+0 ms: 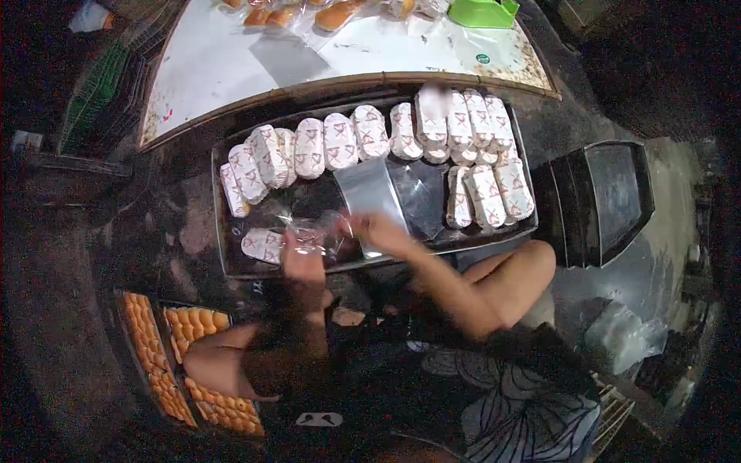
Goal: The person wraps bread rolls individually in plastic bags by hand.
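Observation:
My left hand [303, 266] is closed on a clear plastic bag [310, 236] over the near left part of a dark tray [293, 214]. Reddish print shows through the bag; its contents are hard to make out. My right hand [378, 231], smeared by motion, pinches the bag's other end. Just left of my left hand lies an oblong packet [261, 245] in white paper with red print. Under my right hand is a stack of flat clear bags [372, 193]. Similar packets [310, 147] line the tray's far side, and more [486, 193] fill its right end.
Beyond the tray stands a white table [216, 62] with bagged bread rolls [336, 15] and a green plastic piece [484, 12]. Stacked black trays [610, 201] are at right, near a crumpled plastic bag [624, 336]. Trays of golden buns [197, 322] sit at lower left.

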A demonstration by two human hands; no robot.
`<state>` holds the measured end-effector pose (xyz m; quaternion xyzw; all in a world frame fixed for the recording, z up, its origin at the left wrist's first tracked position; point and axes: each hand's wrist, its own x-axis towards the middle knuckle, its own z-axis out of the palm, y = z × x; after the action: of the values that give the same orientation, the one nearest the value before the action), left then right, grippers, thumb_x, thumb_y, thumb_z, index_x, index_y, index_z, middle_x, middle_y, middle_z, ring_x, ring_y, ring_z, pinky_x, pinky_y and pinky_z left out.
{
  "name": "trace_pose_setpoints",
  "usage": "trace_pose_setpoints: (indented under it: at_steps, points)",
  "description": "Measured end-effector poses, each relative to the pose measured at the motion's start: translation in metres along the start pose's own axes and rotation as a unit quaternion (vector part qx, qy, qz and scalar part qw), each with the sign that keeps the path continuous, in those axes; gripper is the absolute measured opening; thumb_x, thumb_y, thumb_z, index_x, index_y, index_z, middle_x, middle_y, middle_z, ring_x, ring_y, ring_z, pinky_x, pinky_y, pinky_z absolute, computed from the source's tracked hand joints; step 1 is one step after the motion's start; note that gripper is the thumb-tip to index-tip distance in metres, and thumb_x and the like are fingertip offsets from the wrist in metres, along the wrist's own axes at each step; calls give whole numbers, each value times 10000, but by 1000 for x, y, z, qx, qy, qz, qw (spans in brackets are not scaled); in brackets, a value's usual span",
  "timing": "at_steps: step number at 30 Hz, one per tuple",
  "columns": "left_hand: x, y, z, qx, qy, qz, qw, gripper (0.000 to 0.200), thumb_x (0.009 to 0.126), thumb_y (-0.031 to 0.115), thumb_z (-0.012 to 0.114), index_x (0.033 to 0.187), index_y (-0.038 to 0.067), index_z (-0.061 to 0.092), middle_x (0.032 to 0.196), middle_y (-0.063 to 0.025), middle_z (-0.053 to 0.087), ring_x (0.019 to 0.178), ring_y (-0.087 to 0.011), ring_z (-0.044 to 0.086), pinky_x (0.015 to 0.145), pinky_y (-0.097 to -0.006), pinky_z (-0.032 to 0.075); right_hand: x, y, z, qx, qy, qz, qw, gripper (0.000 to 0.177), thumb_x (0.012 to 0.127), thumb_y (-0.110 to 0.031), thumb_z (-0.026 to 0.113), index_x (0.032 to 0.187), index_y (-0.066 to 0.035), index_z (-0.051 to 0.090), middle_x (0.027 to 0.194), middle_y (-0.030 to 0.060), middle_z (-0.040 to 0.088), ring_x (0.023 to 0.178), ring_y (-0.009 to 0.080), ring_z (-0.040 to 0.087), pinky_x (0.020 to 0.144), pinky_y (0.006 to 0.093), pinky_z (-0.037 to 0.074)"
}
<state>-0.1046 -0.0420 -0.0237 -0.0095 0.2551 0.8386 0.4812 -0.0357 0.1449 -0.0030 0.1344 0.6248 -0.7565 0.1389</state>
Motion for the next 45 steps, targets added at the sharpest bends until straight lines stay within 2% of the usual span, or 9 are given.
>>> trace_pose_setpoints:
  at_steps: [3,9,12,14,18,20,32,36,45]
  points:
    - [-9,19,40,37,340,267,901,396,892,301,367,1177,25,357,1105,-150,422,1056,-265,435,900,-476,378,55,-9,-129,-760,336,-117,544,793,593,-386,711,1195,20,391,1116,279,459,1096,420,400,919,446,338]
    - [-31,57,77,-159,132,257,944,355,873,248,365,1142,19,397,1140,-137,434,1120,-298,392,961,-545,283,21,-17,-212,-389,317,6,865,483,731,-177,533,1190,-60,435,1155,221,460,1070,324,456,887,401,381]
    - [-19,55,86,-143,193,223,945,321,873,248,363,1086,22,445,1073,-134,484,1098,-295,413,954,-542,299,28,28,-189,-784,415,-133,443,405,788,-148,469,1168,-30,392,1138,199,449,948,374,506,803,398,440]
    - [-19,51,87,-158,170,211,950,296,872,239,363,1036,20,476,1020,-131,512,1059,-302,444,944,-538,318,32,26,-183,-808,441,-153,358,413,783,-180,484,1154,-23,391,1106,192,464,919,385,512,748,398,469]
    - [-28,51,94,-184,231,193,936,256,847,227,414,971,19,496,982,-151,517,1017,-310,469,933,-551,324,19,-5,-192,-697,337,11,633,475,789,-194,510,1208,-32,355,1132,187,473,933,303,540,669,325,508]
    - [-25,53,95,-204,198,202,937,241,836,221,432,943,18,504,977,-160,514,1012,-311,471,929,-558,324,-7,-16,-180,66,384,-80,917,564,769,-246,577,1233,-31,340,1049,152,522,865,278,551,695,362,484]
    - [-14,-3,125,73,147,394,904,414,877,173,332,1272,82,251,1237,-177,366,1089,-326,433,912,-487,374,-102,-51,35,-104,90,-206,969,508,788,-200,591,1213,0,398,1157,130,480,1103,196,425,943,320,319]
    - [-22,-47,76,11,98,96,990,624,716,389,598,1186,44,375,1016,-131,527,935,-248,530,815,-379,443,-101,-38,56,-7,260,-170,950,523,778,-153,601,1200,-6,328,1155,146,441,1102,238,405,953,353,294]
    - [-39,-66,110,154,182,55,970,427,800,169,558,1190,70,417,1180,-86,450,1060,-196,458,851,-355,399,-61,-12,28,-352,246,-205,880,297,723,-117,623,1007,-40,583,765,155,607,669,238,603,590,305,469]
